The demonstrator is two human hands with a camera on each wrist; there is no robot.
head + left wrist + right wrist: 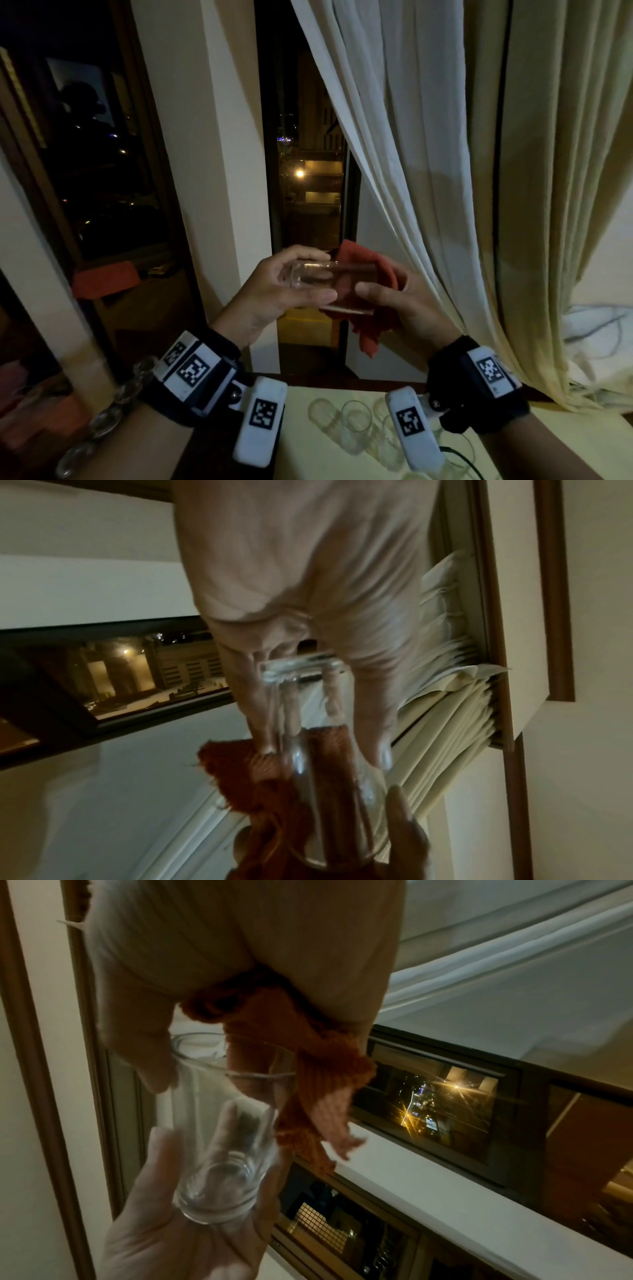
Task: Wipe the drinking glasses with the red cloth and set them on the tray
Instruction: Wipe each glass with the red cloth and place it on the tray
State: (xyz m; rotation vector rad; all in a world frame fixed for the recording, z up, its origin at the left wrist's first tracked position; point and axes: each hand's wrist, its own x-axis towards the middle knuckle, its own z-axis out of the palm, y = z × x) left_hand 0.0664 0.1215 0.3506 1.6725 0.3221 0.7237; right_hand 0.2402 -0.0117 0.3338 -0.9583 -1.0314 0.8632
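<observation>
A clear drinking glass [310, 277] lies sideways in the air in front of the window, base to the left. My left hand [325, 275] grips it around the base end, thumb below and fingers above. My right hand [383, 291] holds the red cloth [371, 274] bunched at the glass's mouth, and part of the cloth is pushed inside the glass. In the left wrist view the cloth [260, 772] shows through the glass [308, 723]. In the right wrist view the cloth [308, 1069] enters the rim of the glass [222, 1137]. No tray is identifiable.
Several more clear glasses [356, 425] stand on the yellow tabletop [308, 455] below my wrists, beside a thin dark cable [462, 459]. Cream curtains [445, 171] hang at the right, close to my right hand. A dark window [308, 171] and wall pillar [212, 171] lie ahead.
</observation>
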